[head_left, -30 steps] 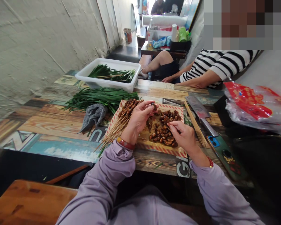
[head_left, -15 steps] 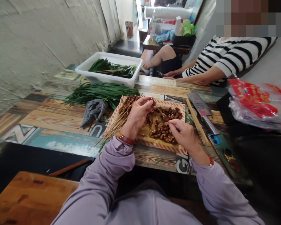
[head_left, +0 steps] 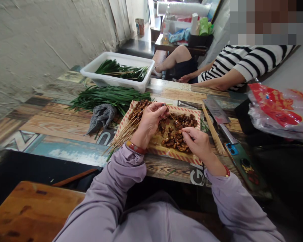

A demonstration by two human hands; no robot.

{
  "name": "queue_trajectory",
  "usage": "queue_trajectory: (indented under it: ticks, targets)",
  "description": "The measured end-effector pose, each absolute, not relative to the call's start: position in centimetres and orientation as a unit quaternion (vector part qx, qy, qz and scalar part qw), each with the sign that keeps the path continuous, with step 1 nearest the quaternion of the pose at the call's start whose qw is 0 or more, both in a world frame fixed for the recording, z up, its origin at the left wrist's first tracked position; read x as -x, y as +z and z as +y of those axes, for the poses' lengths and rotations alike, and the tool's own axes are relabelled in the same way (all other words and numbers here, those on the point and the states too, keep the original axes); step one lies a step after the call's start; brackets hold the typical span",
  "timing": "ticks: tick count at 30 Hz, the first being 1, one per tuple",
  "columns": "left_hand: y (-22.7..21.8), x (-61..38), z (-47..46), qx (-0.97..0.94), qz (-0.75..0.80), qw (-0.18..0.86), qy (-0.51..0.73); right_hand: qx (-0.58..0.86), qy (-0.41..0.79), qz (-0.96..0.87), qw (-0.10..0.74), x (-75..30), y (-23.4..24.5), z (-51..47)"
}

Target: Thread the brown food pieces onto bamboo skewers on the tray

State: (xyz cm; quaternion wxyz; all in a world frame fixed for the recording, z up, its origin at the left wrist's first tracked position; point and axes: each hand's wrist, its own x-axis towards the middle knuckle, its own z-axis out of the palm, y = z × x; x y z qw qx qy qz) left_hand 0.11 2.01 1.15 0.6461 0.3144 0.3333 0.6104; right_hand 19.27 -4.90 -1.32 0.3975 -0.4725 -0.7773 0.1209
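Left hand [head_left: 153, 121] pinches, seemingly, a dark piece [head_left: 164, 105]; right hand [head_left: 198, 143], fingers narrow, apparently grips a thin stick [head_left: 172, 117] slanting between both, over the tray [head_left: 155, 145] of brown pieces [head_left: 175, 142], likely to catch drips. Spare sticks [head_left: 213, 131] alongside, probably for reach.

Left of your tray [head_left: 158, 144] lies the cloth [head_left: 102, 116]; right, the cleaver [head_left: 217, 111]. Behind your tray, leftward, stands the tub [head_left: 137, 86].

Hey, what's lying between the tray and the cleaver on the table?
A bundle of thin wooden sticks, plus some green scraps by the tray's edge, lies before the cleaver, as the head view shows.
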Motion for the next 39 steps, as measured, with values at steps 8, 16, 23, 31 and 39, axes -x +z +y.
queue_trajectory:
  ticks: [8,16,23,31,39]
  targets:
    - [0.88,-0.16,2.13,-0.320,0.330,0.641,0.615,0.465,0.123,-0.781,0.397,-19.28,-1.20,-4.93]
    - [1.01,-0.14,2.10,-0.317,0.337,0.641,0.613,0.476,0.123,-0.775,0.396,-19.21,-1.24,-4.93]
    - [1.15,-0.28,1.91,-0.331,0.338,0.631,0.615,0.479,0.115,-0.774,0.398,-19.13,-1.35,-4.88]
    - [1.12,-0.44,1.88,-0.340,0.340,0.627,0.612,0.485,0.107,-0.770,0.400,-18.96,-1.38,-4.89]
    - [1.22,-0.55,1.69,-0.349,0.335,0.628,0.609,0.483,0.099,-0.772,0.401,-18.88,-1.55,-4.88]
